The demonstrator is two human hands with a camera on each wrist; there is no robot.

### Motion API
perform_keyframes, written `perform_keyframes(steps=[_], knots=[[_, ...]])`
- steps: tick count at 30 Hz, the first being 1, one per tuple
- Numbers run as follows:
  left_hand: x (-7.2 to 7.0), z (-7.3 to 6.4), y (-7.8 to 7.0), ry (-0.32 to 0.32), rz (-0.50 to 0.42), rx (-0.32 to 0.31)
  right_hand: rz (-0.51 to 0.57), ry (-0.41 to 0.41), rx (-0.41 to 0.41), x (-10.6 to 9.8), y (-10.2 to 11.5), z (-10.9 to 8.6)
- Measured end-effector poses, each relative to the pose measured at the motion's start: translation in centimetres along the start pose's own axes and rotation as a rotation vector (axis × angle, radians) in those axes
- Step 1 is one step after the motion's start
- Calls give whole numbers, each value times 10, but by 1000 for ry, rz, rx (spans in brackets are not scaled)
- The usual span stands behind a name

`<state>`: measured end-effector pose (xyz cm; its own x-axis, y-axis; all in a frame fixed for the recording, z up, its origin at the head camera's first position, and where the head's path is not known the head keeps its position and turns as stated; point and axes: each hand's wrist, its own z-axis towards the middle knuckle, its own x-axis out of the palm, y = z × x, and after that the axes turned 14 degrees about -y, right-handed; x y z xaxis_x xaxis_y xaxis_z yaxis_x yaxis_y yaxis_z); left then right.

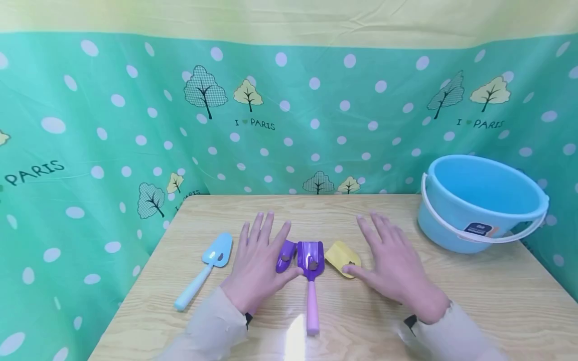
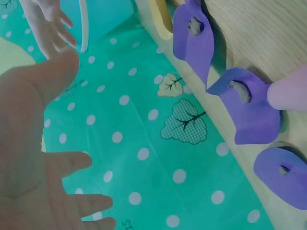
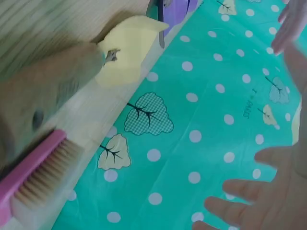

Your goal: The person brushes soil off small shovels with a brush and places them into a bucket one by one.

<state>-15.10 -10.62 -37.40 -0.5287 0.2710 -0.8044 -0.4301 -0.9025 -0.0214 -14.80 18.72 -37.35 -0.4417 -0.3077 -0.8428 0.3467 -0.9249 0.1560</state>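
Observation:
Both hands are spread palm-down over a row of small garden tools. My left hand (image 1: pixel 259 265) overlaps a purple scoop (image 1: pixel 285 254), hiding most of its handle. Left of it lies a light blue trowel (image 1: pixel 218 250). Between the hands is a purple shovel (image 1: pixel 310 253) with a pink handle. My right hand (image 1: pixel 395 263) is over a yellow scoop (image 1: pixel 341 254), its thumb overlapping the blade's edge. The right wrist view shows the yellow scoop's thick handle (image 3: pixel 53 86) and a pink brush (image 3: pixel 33 165), hidden in the head view. Small dark lumps mark the blades. Neither hand holds anything.
A blue bucket (image 1: pixel 483 200) with a white handle stands at the back right of the wooden table (image 1: pixel 356 321). A green dotted curtain (image 1: pixel 311 110) hangs behind the table and along its left side.

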Motion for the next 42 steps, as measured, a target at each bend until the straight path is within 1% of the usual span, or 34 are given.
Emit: perform_keyframes(steps=[4, 7, 10, 14, 17, 21, 26, 30, 33, 35, 38, 42], knots=[[-1, 8, -3, 6, -19, 0, 30, -53, 22, -7, -9, -1], [-2, 15, -7, 11, -40, 5, 40, -90, 21, -12, -16, -2], [-3, 23, -12, 12, -107, -9, 47, -124, 21, -17, -23, -3], [-4, 33, -22, 0, -230, -40, 46, -189, 21, -25, -31, -3], [-3, 40, -29, -17, -273, -25, 49, -239, 14, -29, -36, -3], [2, 49, -37, -23, -258, 39, 60, -299, -5, -35, -43, -3], [11, 58, -47, -16, -238, 93, 57, -352, -5, -44, -52, -4], [16, 66, -55, -18, -233, 109, 35, -420, -42, -51, -61, -2], [19, 72, -61, -1, -246, 105, 11, -471, -86, -55, -70, 0], [22, 76, -66, 8, -257, 106, 0, -489, -85, -59, -76, 0], [25, 81, -73, 12, -266, 119, -17, -487, -59, -66, -85, -1], [30, 90, -85, -10, -259, 156, -31, -441, 10, -76, -95, -4]])
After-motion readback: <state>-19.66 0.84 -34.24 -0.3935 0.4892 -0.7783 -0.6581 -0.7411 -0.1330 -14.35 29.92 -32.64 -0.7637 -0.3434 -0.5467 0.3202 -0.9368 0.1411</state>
